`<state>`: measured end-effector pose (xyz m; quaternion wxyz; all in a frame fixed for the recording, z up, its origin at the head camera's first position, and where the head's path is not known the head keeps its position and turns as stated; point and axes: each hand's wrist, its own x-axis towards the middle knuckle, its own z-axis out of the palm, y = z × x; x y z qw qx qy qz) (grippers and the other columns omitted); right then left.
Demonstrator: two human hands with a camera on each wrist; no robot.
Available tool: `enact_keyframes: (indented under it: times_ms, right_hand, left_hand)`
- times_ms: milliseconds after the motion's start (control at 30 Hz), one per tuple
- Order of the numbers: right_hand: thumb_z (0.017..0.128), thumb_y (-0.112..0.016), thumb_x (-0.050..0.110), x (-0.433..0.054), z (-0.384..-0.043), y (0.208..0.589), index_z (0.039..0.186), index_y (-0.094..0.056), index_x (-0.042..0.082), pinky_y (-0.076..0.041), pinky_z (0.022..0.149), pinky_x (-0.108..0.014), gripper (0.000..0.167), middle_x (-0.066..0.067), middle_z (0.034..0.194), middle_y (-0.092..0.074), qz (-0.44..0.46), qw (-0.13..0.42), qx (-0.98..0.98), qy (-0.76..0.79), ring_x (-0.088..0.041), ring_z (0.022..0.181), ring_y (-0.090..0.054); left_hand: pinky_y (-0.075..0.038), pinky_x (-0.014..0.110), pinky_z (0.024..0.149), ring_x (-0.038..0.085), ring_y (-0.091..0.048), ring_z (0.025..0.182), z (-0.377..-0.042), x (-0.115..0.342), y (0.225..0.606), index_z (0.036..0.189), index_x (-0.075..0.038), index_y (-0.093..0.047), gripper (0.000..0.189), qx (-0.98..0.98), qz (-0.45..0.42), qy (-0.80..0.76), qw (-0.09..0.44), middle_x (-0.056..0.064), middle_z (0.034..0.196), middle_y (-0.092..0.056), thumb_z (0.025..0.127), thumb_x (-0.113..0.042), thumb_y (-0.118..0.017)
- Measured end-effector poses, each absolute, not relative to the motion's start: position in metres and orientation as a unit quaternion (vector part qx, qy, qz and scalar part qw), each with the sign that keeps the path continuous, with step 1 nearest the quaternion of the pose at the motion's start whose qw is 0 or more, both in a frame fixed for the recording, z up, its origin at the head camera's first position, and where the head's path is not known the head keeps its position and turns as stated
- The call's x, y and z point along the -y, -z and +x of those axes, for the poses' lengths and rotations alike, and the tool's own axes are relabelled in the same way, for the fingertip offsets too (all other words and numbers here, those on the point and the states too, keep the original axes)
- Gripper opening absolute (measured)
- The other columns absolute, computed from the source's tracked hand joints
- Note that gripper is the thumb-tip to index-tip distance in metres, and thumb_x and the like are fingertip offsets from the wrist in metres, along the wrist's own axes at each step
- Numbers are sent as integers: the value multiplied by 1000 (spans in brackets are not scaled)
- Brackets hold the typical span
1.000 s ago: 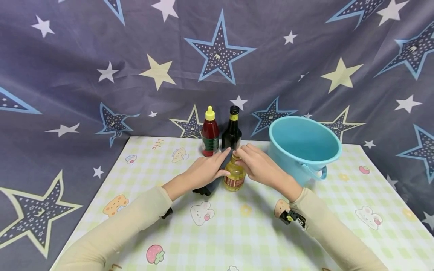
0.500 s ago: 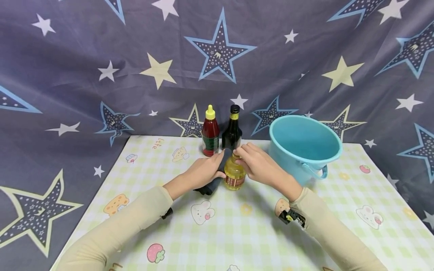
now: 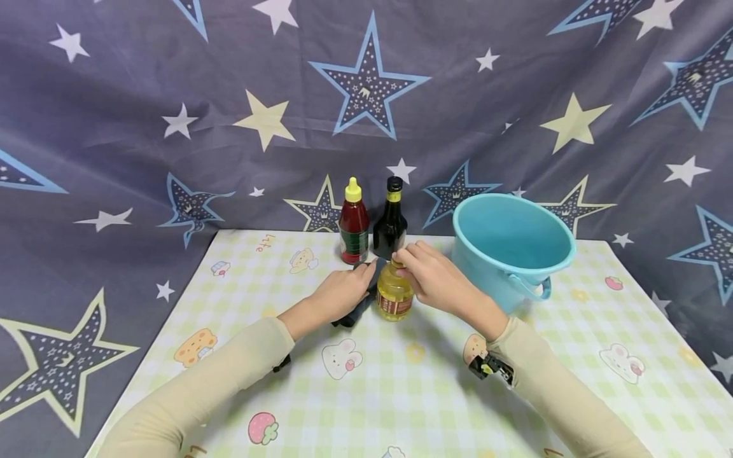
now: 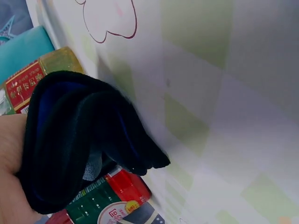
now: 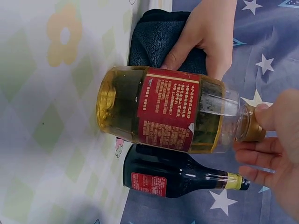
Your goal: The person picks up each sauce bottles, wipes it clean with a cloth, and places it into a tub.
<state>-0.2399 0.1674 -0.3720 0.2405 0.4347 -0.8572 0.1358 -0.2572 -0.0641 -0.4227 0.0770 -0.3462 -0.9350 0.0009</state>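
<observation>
A dark blue-black folded cloth [image 4: 70, 140] is gripped in my left hand [image 3: 339, 295], thumb on the near side in the right wrist view. It lies close against the left side of a clear bottle of yellow oil [image 3: 395, 294] with a red label. My right hand [image 3: 439, 278] pinches the bottle's gold cap [image 5: 254, 126] from above. The oil bottle stands upright on the table. Behind it are a red sauce bottle [image 3: 354, 222] with a yellow tip and a dark sauce bottle [image 3: 390, 229] with a black cap, both upright.
A light blue bucket [image 3: 481, 257] with a handle stands to the right of the bottles. The table has a green-and-white checked cover [image 3: 424, 407] with printed cartoons. A grey star-patterned curtain [image 3: 229, 57] hangs behind the table.
My left hand and the cloth have slid down along the oil bottle's left side, uncovering more of its upper part. My right hand stays at the cap.
</observation>
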Motion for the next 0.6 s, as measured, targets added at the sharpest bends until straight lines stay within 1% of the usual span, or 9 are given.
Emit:
enact_keyframes:
  times_ms: [167, 300, 433, 500, 600]
  right_hand:
    - [99, -64, 10, -169, -240, 370, 113, -64, 5, -51, 83, -37, 15, -8, 97, -65, 431, 244, 859, -132, -24, 90, -60]
    - [99, -64, 11, -168, -239, 370, 113, -65, 5, -51, 83, -37, 15, -8, 99, -65, 429, 238, 862, -130, -24, 91, -59]
    - [99, -64, 11, -165, -240, 371, 111, -65, 6, -50, 81, -36, 14, -7, 96, -64, 434, 242, 858, -132, -24, 89, -59]
    - [99, -65, 12, -165, -240, 372, 111, -65, 6, -50, 80, -36, 13, -7, 95, -64, 435, 245, 856, -133, -23, 88, -58]
    - [99, -65, 12, -165, -239, 372, 110, -65, 6, -50, 80, -35, 13, -7, 95, -63, 432, 244, 858, -132, -23, 87, -58]
  left_hand:
    - [-59, 36, 65, 23, -72, 80, -259, 63, 422, 153, -1, -42, 65, 934, -347, -11, 86, 16, 128, -65, 99, -27, -68]
    - [-59, 37, 65, 24, -73, 84, -259, 68, 419, 155, -5, -41, 68, 939, -334, 12, 82, 15, 129, -65, 98, -28, -69]
    - [-57, 40, 64, 27, -73, 84, -260, 84, 409, 156, -9, -41, 70, 943, -316, 49, 94, 16, 128, -67, 96, -26, -72]
    - [-58, 42, 63, 30, -73, 84, -261, 96, 401, 155, -8, -42, 70, 941, -314, 63, 106, 18, 129, -67, 95, -24, -74]
    - [-58, 46, 67, 34, -73, 86, -264, 116, 387, 154, -6, -43, 71, 939, -312, 73, 125, 20, 128, -67, 93, -22, -76]
